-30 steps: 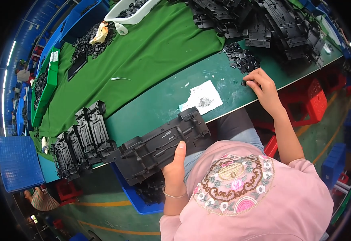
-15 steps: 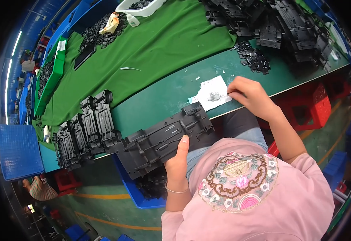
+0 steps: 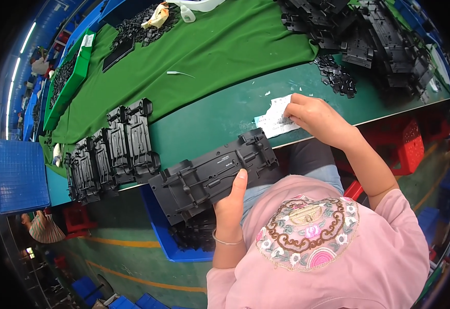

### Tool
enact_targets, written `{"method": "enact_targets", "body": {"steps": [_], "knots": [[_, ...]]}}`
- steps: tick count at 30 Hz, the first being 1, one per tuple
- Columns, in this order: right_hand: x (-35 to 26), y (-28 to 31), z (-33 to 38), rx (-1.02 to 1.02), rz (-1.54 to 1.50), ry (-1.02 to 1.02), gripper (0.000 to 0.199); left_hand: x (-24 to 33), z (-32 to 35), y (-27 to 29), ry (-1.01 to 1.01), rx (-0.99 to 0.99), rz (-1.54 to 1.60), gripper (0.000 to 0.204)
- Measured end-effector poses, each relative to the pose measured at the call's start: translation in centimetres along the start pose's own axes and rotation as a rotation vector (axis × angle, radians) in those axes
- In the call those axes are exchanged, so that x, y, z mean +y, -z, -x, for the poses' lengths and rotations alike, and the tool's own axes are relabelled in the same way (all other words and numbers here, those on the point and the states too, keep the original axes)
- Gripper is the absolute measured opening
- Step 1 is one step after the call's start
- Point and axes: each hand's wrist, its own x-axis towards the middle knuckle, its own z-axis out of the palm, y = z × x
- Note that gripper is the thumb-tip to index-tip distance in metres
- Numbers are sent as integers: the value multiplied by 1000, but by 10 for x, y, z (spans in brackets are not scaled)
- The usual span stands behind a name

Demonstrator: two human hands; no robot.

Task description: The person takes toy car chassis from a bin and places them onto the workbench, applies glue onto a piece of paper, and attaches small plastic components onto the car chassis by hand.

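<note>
In my left hand is a black plastic chassis, a toy-car-like underbody with moulded ribs and axle shapes. The thumb presses on its face; the other fingers are hidden beneath. It tilts over the table's front edge, above my lap. My right hand rests over a white sheet of paper, fingers bent and tips pinched together at its right part. Whatever lies between those fingertips is hidden or too small to name. Several similar chassis stand in a row along the table edge, left of the held one.
A heap of small black pieces lies beyond my right hand, below piled black chassis. Green cloth covers the far table, with a thin white tool and white bottle. A blue bin sits beneath the table.
My right hand has moved left, from the paper's right edge onto the paper, its fingertips now covering the dark patch there. My left hand keeps its hold on the chassis; the view has shifted slightly.
</note>
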Motion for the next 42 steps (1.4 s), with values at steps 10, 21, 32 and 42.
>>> {"method": "enact_targets", "body": {"steps": [10, 21, 32, 42], "knots": [[0, 4, 6, 188, -342, -146, 6, -4, -3, -1, 22, 13, 17, 30], [-15, 7, 26, 146, -1635, -439, 14, 2, -12, -39, 101, -105, 83, 27], [-41, 0, 40, 317, -687, -77, 13, 12, -17, -59, -124, -297, 21, 44], [-43, -2, 36, 332, -562, -44, 15, 12, -15, -61, -221, -281, -74, 44]]}}
